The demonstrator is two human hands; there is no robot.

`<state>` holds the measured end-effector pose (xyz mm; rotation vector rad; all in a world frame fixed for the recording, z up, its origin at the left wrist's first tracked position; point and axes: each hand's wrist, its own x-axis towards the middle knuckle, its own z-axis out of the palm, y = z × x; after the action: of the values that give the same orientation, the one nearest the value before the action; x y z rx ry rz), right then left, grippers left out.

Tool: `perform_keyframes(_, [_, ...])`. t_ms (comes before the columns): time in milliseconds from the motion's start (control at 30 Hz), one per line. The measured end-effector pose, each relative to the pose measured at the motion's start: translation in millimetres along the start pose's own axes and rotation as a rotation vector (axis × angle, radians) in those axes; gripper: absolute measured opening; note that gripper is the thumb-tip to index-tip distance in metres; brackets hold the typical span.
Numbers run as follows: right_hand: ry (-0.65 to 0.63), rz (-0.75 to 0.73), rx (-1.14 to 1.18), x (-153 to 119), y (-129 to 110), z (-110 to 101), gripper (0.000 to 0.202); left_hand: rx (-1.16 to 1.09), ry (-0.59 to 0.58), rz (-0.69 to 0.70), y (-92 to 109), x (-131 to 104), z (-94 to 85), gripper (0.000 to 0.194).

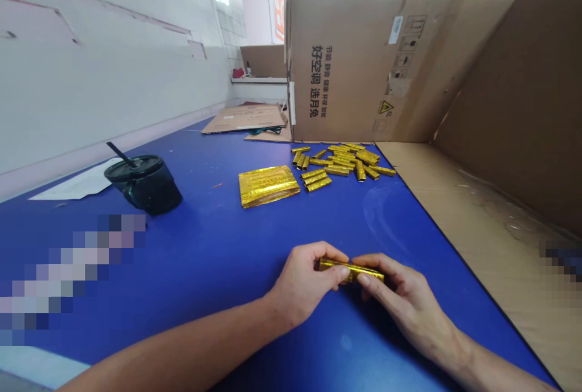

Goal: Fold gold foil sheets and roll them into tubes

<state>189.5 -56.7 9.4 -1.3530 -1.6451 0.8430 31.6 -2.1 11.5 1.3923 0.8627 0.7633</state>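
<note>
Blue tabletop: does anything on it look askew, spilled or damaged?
No spill or damage shows. The folded gold pieces lie at mixed angles beside the flat gold stack, and a small reddish scrap lies stray between that stack and the dark mug.

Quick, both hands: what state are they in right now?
Left hand: closed on the left end of the gold folded piece, thumb in front.
Right hand: closed on the right end of the same piece.
</note>
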Motion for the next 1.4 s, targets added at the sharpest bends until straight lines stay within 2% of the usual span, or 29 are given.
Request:
perform_keyframes(267, [-0.004,-0.028,-0.008,-2,-3,1,0.021,-0.054,0.032,0.015,2,-1,2.3,0.012])
perform_keyframes(533, [0.062,-0.012,-0.022,1,-3,0,0.025,-0.069,0.037,0.007,4,3,-1.1,0.015])
perform_keyframes(667, [0.154,0.013,-0.021,2,2,-2,0.027,-0.093,0.113,0.027,5,8,-6.9,0.015])
perform_keyframes(867, [0.191,0.005,0.049,4,4,-2,0.026,-0.182,0.195,0.072,3,12,-10.4,0.022])
perform_keyframes(933, [0.214,-0.004,0.055,4,5,-2,0.025,-0.203,0.212,0.051,3,12,-9.4,0.022])
perform_keyframes(1067, [0.227,-0.051,0.003,3,10,-3,0.023,-0.149,0.159,-0.066,4,11,-8.1,0.015])
perform_keyframes(1200, [0.194,-0.105,-0.123,1,13,-3,0.019,-0.129,0.138,-0.084,2,10,-9.4,0.016])
perform_keyframes(1400, [0.171,-0.113,-0.144,1,13,-3,0.015,-0.323,0.12,-0.158,0,9,-8.8,0.013])
